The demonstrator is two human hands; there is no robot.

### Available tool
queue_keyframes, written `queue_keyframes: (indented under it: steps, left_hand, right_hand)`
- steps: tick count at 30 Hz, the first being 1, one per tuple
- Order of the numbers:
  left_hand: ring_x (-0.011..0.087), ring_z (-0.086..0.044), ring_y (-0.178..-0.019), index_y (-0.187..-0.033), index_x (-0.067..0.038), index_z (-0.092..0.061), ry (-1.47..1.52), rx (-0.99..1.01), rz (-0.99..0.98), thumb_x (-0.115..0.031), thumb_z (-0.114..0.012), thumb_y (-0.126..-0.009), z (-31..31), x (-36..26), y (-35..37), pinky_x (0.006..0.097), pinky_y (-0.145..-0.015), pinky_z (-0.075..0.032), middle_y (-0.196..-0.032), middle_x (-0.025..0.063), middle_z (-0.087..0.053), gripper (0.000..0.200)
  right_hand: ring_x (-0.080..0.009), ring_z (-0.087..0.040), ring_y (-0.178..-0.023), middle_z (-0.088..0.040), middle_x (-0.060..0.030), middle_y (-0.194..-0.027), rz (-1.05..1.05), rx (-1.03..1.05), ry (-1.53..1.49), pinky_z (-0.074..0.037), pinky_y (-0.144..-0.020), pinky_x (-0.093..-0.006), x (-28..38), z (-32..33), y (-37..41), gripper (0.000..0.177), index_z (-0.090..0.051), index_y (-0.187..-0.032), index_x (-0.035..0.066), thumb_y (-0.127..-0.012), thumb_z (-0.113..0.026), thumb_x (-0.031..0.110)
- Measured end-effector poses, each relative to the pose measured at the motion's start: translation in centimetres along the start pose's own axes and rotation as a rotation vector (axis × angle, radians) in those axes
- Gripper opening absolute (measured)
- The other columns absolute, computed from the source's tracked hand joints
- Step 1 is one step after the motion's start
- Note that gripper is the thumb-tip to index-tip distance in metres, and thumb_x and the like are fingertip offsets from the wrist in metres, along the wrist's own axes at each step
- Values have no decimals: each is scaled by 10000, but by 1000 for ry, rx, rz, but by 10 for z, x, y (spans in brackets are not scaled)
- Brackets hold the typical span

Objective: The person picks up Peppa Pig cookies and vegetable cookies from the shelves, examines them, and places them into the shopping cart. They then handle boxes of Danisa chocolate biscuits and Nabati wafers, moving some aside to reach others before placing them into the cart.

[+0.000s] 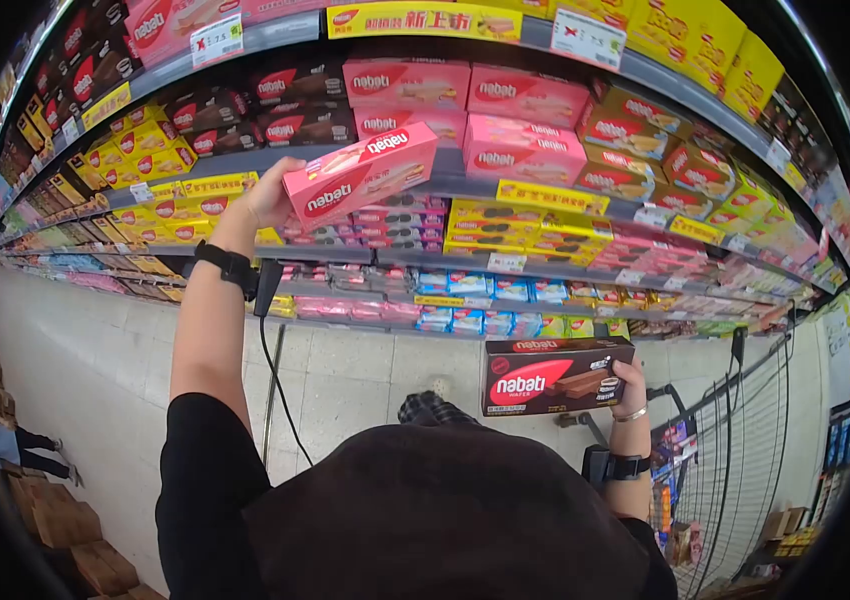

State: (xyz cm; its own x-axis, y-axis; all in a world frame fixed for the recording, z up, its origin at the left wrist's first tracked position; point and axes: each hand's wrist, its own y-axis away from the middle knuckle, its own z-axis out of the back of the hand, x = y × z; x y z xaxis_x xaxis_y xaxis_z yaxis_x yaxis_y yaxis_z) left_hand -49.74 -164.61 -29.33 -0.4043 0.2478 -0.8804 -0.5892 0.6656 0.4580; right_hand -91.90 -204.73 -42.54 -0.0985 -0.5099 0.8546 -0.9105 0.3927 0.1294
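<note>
My left hand (271,192) grips one end of a pink Nabati wafer box (363,176), held tilted at the front of the middle shelf. Behind it sit more pink Nabati boxes (525,150), some stacked in twos. Lower and to the right, my right hand (629,388) is closed round the right end of a dark brown Nabati wafer box (550,385). That box is off the shelf, with its front label turned up to me. Parts of the fingers on both hands are hidden behind the boxes.
Dark boxes (295,122) and yellow boxes (135,150) fill the shelf on the left, brown boxes (635,130) the right. A wire shopping cart (735,440) stands at my right. Cardboard cartons (75,520) and a person (20,440) are at the far left. A black cable hangs near my left arm.
</note>
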Motion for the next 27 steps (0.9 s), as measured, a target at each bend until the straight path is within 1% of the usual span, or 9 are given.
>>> queue_keyframes:
  steps: [4, 7, 8, 12, 15, 20, 23, 26, 27]
  left_hand:
    - [216, -434, -927, -1035, -188, -532, -51, -185, 42, -537, -422, -686, 2, -45, -41, 405, -715, -300, -1025, 51, -538, 505]
    - [199, -418, -852, -983, -191, -535, -90, -7, 172, -527, -435, -678, 23, -67, -71, 362, -678, -277, -971, 39, -535, 464]
    - [182, -410, -796, -940, -191, -535, -105, -99, 167, -538, -427, -677, 16, -72, -76, 334, -643, -258, -918, 36, -546, 449]
    - [165, -424, -768, -902, -194, -547, -195, -21, 257, -574, -411, -687, 37, -84, -102, 320, -629, -251, -872, 34, -560, 458]
    - [165, -439, -783, -911, -188, -554, -172, -185, 196, -624, -423, -680, 32, -87, -105, 319, -649, -258, -898, 38, -562, 511]
    - [241, -451, -1038, -1158, -123, -472, -41, -481, -162, -652, -460, -706, 22, -56, -114, 415, -889, -286, -1116, 78, -526, 696]
    - [247, -442, -1032, -1189, -34, -401, -19, -671, -412, -435, -558, -736, 1, -38, -115, 373, -873, -347, -1155, 167, -449, 626]
    - [244, -458, -974, -1206, 4, -340, -585, -939, -616, -225, -610, -700, 1, -1, -137, 330, -825, -409, -1104, 184, -404, 618]
    - [242, -456, -965, -1208, 12, -325, -533, -924, -648, -178, -614, -684, -5, 2, -141, 324, -823, -417, -1095, 182, -387, 628]
  right_hand:
    - [-220, -566, -903, -573, -111, -998, -21, 50, 20, -442, -821, -329, 13, -16, -81, 486, -477, -1093, -7, -647, -610, 132]
    - [-212, -560, -916, -575, -108, -1008, 18, 144, -32, -430, -831, -321, 30, -61, -134, 494, -475, -1100, -13, -647, -612, 129]
    - [-212, -559, -921, -574, -107, -1017, 4, 153, -22, -429, -832, -319, 30, -65, -149, 494, -478, -1101, -15, -648, -613, 127]
    - [-208, -558, -926, -574, -103, -1026, -23, 224, -7, -429, -827, -317, 33, -84, -177, 485, -491, -1097, -14, -650, -617, 127]
    - [-205, -560, -920, -579, -99, -1013, -42, 219, -49, -432, -823, -319, 26, -83, -181, 469, -503, -1082, -15, -650, -621, 127]
    - [-188, -570, -885, -588, -102, -983, -57, 78, 11, -440, -801, -302, 16, -90, -171, 425, -518, -1049, -32, -669, -618, 131]
    - [-186, -569, -881, -589, -97, -980, -64, 69, 35, -439, -797, -300, 10, -93, -172, 410, -521, -1043, -35, -676, -613, 123]
    - [-179, -569, -867, -593, -90, -966, -58, 55, 10, -442, -785, -295, 1, -106, -174, 379, -522, -1040, -33, -699, -603, 110]
    - [-178, -569, -865, -594, -89, -963, -51, 47, 5, -443, -781, -294, -2, -110, -176, 373, -522, -1038, -32, -702, -602, 110]
